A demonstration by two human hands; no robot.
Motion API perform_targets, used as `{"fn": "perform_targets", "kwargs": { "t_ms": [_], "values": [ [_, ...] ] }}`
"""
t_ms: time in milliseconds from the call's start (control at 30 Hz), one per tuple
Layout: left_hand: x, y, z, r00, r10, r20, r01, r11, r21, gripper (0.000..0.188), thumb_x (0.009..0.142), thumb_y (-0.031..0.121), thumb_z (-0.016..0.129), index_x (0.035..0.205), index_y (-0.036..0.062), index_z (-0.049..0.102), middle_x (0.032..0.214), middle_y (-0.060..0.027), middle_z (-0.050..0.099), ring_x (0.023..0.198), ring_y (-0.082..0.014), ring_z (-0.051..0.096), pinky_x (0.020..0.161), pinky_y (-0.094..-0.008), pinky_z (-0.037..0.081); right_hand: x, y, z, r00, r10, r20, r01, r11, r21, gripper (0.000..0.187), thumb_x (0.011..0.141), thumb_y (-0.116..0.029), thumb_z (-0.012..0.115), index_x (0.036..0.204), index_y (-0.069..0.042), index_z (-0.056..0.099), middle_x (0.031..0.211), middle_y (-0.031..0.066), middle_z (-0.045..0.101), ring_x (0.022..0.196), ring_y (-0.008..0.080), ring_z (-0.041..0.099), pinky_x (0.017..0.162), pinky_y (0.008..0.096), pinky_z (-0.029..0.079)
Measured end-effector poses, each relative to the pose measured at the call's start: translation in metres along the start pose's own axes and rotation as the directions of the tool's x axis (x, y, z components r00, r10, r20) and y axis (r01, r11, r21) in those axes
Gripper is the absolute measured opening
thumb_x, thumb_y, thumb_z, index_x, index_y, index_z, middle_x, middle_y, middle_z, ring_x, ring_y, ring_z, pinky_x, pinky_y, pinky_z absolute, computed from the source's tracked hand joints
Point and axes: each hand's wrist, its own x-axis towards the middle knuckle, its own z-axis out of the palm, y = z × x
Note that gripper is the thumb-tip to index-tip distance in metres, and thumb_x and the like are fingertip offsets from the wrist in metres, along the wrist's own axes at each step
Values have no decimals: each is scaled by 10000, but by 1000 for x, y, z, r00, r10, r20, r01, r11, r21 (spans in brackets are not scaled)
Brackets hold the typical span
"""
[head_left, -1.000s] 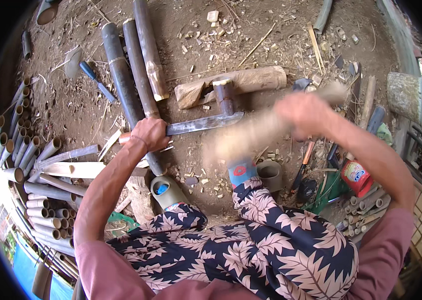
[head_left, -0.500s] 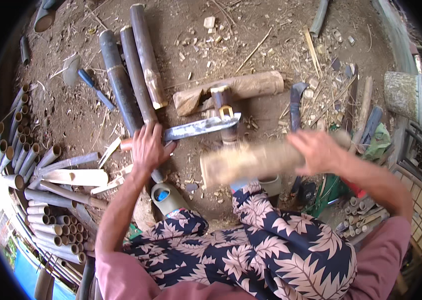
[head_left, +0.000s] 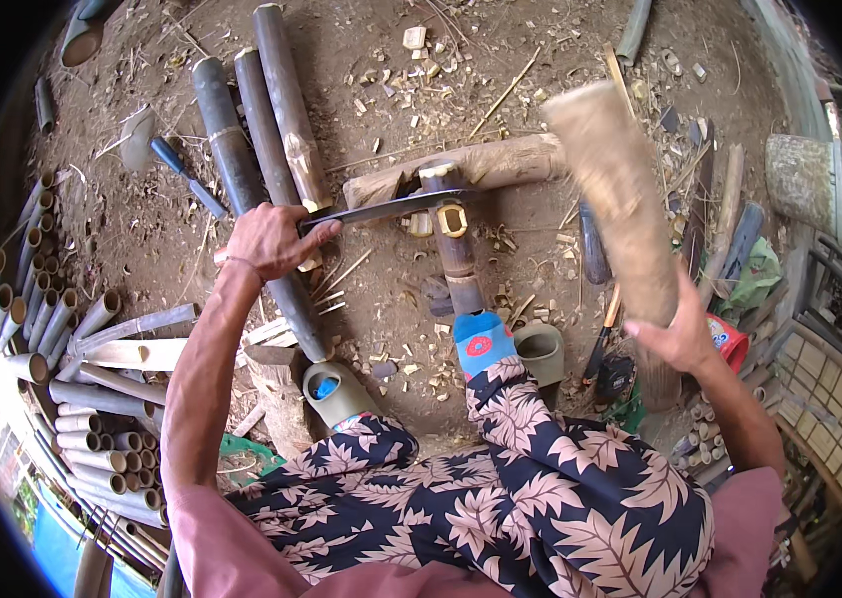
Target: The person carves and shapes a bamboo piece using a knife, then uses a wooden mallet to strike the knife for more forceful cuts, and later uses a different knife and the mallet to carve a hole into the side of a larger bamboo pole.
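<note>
My left hand (head_left: 272, 241) is closed round the handle of a machete (head_left: 396, 208). Its long blade reaches right across a dark bamboo piece (head_left: 458, 257), just beyond a pale-edged notch (head_left: 453, 221) cut in the piece. The far end of this bamboo rests on a thick log (head_left: 521, 162) lying crosswise; my foot in a blue sock (head_left: 482, 341) is against the near end. In my right hand (head_left: 678, 334) is a wooden mallet (head_left: 612, 189), a heavy club-like log, raised on the right with its thick end tilted away and left, apart from the machete.
Several long dark bamboo poles (head_left: 232, 149) lie beyond my left hand. A blue-handled tool (head_left: 174, 159) is left of them. Stacked bamboo tubes (head_left: 107, 458) line the left side. A dark-handled tool (head_left: 600, 344) and a red container (head_left: 728, 344) are at right. Wood chips litter the ground.
The mallet has swung from low over my foot up to the right. My left hand has shifted left and away, and the machete blade has turned from flat to edge-on.
</note>
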Motion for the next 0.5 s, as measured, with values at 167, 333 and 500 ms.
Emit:
{"fn": "perform_targets", "kwargs": {
  "t_ms": [167, 333, 500],
  "values": [
    [-3, -1, 3, 1000, 1, -31, -1, 1000, -4, 696, 849, 734, 501, 907, 90, 759, 633, -179, 639, 680, -369, 660, 660, -472, 509, 16, -33, -9, 996, -25, -83, 28, 999, 35, 839, 734, -202, 760, 1415, 58, 345, 1306, 167, 531, 1221, 235, 507, 1065, 350, 361],
    [-8, -1, 10, 999, -49, -18, 49, 999, 11, 655, 836, 739, 518, 849, 126, 747, 701, -189, 674, 746, -367, 681, 678, -468, 525, 39, -37, 21, 951, -257, -170, 266, 964, 29, 905, 734, -197, 771, 1455, 58, 286, 1316, 182, 527, 1260, 250, 489, 1090, 354, 343],
    [0, 0, 22, 999, -39, -11, 38, 999, -4, 670, 837, 726, 534, 831, 87, 736, 721, -197, 682, 757, -371, 685, 690, -468, 528, 65, -21, 47, 970, -193, 147, 240, 852, -464, 975, 732, -222, 787, 1487, 32, 225, 1283, 287, 553, 1164, 365, 601, 997, 418, 475]
  ]
}}
